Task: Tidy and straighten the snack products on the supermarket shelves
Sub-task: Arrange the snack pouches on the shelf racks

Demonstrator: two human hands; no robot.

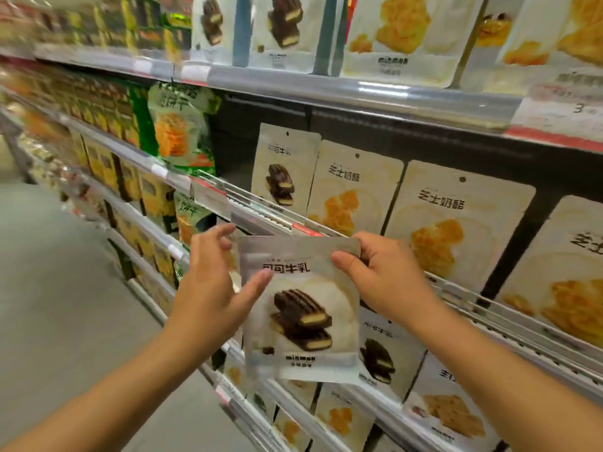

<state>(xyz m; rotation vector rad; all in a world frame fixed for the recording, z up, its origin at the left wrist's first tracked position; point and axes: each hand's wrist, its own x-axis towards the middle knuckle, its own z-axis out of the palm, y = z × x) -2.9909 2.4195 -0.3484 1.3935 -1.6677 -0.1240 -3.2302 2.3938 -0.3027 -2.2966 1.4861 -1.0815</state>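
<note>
I hold a white snack pouch (301, 308) printed with chocolate sandwich biscuits upright in front of the shelves. My right hand (381, 272) pinches its top right corner. My left hand (215, 282) touches its upper left edge, thumb on the front and fingers curled near the top corner. On the middle shelf behind it one matching chocolate pouch (283, 168) stands upright. To its right stand yellow cheese-biscuit pouches (354, 190). A dark empty gap (235, 145) lies left of the chocolate pouch.
The metal shelf rail (267, 220) with price tags runs just behind my hands. Green-and-white cracker bags (177, 125) and yellow boxes (153, 194) fill the shelves to the left. More pouches stand on the shelves above and below. The grey aisle floor (55, 288) lies left.
</note>
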